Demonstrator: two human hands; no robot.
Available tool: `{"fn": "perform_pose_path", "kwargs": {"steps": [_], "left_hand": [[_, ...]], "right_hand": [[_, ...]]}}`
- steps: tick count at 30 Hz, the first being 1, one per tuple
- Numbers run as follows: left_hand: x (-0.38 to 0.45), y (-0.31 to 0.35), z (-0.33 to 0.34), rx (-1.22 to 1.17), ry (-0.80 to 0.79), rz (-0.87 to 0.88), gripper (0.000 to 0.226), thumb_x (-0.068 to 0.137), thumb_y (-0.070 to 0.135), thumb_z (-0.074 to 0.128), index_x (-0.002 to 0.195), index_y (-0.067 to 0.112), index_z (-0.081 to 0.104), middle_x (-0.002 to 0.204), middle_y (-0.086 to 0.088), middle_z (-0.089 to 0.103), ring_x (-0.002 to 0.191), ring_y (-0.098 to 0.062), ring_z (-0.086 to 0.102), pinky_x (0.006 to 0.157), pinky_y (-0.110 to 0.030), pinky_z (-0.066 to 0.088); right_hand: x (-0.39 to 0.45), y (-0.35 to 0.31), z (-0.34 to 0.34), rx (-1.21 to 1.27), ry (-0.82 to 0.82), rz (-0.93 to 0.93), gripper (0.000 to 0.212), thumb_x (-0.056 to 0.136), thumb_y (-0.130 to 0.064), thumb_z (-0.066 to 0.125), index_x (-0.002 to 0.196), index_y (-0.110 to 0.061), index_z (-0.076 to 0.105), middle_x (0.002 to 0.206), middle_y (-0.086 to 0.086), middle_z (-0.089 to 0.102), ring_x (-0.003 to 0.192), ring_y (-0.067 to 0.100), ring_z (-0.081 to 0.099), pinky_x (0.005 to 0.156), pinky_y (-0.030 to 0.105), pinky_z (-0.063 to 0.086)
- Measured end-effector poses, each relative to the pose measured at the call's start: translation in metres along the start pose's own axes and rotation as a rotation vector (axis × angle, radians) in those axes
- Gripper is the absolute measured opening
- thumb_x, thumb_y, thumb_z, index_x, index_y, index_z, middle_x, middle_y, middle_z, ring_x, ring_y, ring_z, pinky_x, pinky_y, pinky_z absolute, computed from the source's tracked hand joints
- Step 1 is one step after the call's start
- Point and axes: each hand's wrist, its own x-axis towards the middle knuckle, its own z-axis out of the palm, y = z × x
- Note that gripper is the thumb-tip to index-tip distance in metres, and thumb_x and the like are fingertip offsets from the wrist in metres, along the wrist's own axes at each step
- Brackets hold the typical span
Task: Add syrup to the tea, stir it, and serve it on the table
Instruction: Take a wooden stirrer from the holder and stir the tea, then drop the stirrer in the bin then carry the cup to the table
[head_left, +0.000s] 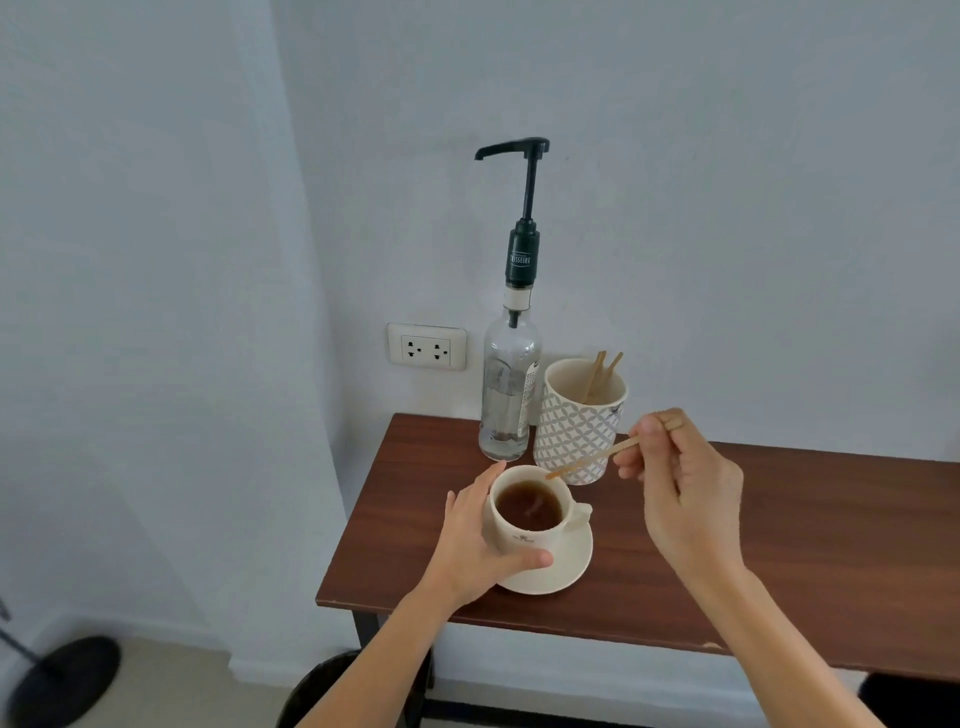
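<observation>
One teacup (530, 512) in my left grip (475, 540); my right grip (675, 478) pinches one stirrer (592, 458), tip slanting down-left over its rim, two more in the holder (579, 421).

White lettering "TEISSEIRE" runs across the dark green plastic pump collar (521, 258) atop the clear glass syrup bottle (506, 395); other labels illegible.

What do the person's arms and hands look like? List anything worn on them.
Both forearms are bare up to the frame edge, with no sleeves showing. The left hand and right hand wear no gloves. No rings, watch or bracelets are visible. Nails look short and unpainted.
</observation>
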Motion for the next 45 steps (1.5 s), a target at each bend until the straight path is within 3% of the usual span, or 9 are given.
{"fn": "perform_pose_path", "kwargs": {"steps": [5,9,11,16,21,29,34,39,45], "left_hand": [[-0.007,-0.003,-0.005,-0.073,0.054,-0.005,0.103,0.055,0.080,0.077,0.142,0.053,0.027,0.137,0.031,0.049,0.132,0.008,0.038,0.121,-0.039,0.025],[-0.015,-0.012,-0.040,-0.151,0.284,0.015,0.087,0.073,0.077,0.064,0.146,0.036,0.040,0.144,0.024,0.049,0.135,0.009,0.041,0.103,-0.001,0.031],[-0.020,-0.027,-0.075,-0.190,0.471,-0.010,0.071,0.084,0.071,0.056,0.143,0.033,0.045,0.140,0.026,0.050,0.131,0.016,0.041,0.098,0.005,0.030],[-0.029,-0.114,-0.184,-0.111,0.707,-0.203,0.057,0.101,0.044,0.046,0.150,0.017,0.037,0.151,0.003,0.043,0.141,-0.010,0.038,0.113,-0.024,0.028],[-0.031,-0.220,-0.256,0.062,0.544,-0.516,0.062,0.106,0.032,0.041,0.156,0.003,0.020,0.163,-0.021,0.019,0.150,-0.036,0.021,0.122,-0.050,0.025],[0.022,-0.281,-0.274,0.225,0.354,-0.475,0.084,0.103,0.054,0.033,0.157,0.018,-0.020,0.162,-0.016,-0.032,0.155,-0.036,-0.011,0.120,-0.064,0.007],[0.046,-0.301,-0.263,0.303,0.319,-0.495,0.093,0.101,0.059,0.034,0.153,0.013,-0.027,0.160,-0.022,-0.034,0.153,-0.035,-0.022,0.119,-0.064,-0.002],[0.059,-0.302,-0.252,0.331,0.349,-0.581,0.095,0.101,0.054,0.038,0.153,0.007,-0.025,0.161,-0.027,-0.028,0.153,-0.039,-0.019,0.121,-0.062,0.001],[0.057,-0.301,-0.256,0.283,0.318,-0.569,0.097,0.100,0.057,0.037,0.152,0.007,-0.027,0.160,-0.028,-0.031,0.152,-0.040,-0.021,0.120,-0.063,0.001]], "right_hand": [[0.008,0.005,-0.002,0.001,0.044,0.159,0.030,0.104,-0.027,0.045,0.079,-0.020,0.061,0.059,-0.002,0.071,0.060,0.008,0.070,0.058,0.020,0.053],[0.020,-0.009,-0.005,0.688,0.257,0.630,0.031,0.105,-0.023,0.046,0.078,-0.018,0.061,0.056,0.001,0.072,0.052,0.012,0.066,0.052,0.019,0.053],[0.012,-0.021,0.005,0.886,0.249,0.779,0.030,0.105,-0.023,0.046,0.080,-0.015,0.060,0.056,0.000,0.071,0.058,0.015,0.064,0.054,0.022,0.053],[-0.040,-0.085,0.087,0.965,0.157,0.894,0.034,0.105,-0.026,0.047,0.079,-0.013,0.063,0.056,0.003,0.072,0.050,0.011,0.070,0.049,0.019,0.059],[-0.108,-0.135,0.206,0.689,0.006,0.888,0.035,0.105,-0.018,0.044,0.080,-0.003,0.063,0.052,0.010,0.070,0.042,0.015,0.067,0.039,0.022,0.056],[-0.209,-0.122,0.344,0.162,-0.265,0.921,0.026,0.101,-0.017,0.056,0.082,-0.014,0.073,0.064,0.000,0.075,0.057,0.007,0.070,0.060,0.027,0.061],[-0.243,-0.073,0.394,-0.100,-0.388,0.921,0.024,0.102,-0.024,0.055,0.085,-0.019,0.071,0.066,-0.004,0.073,0.062,0.001,0.071,0.072,0.036,0.064],[-0.267,-0.041,0.419,-0.205,-0.607,1.038,0.042,0.105,-0.032,0.048,0.139,-0.010,0.054,0.118,0.011,0.073,0.098,0.026,0.074,0.099,0.044,0.054],[-0.274,-0.051,0.410,-0.236,-0.568,1.018,0.035,0.105,-0.026,0.045,0.135,-0.010,0.056,0.112,0.009,0.076,0.093,0.020,0.074,0.098,0.041,0.053]]}}
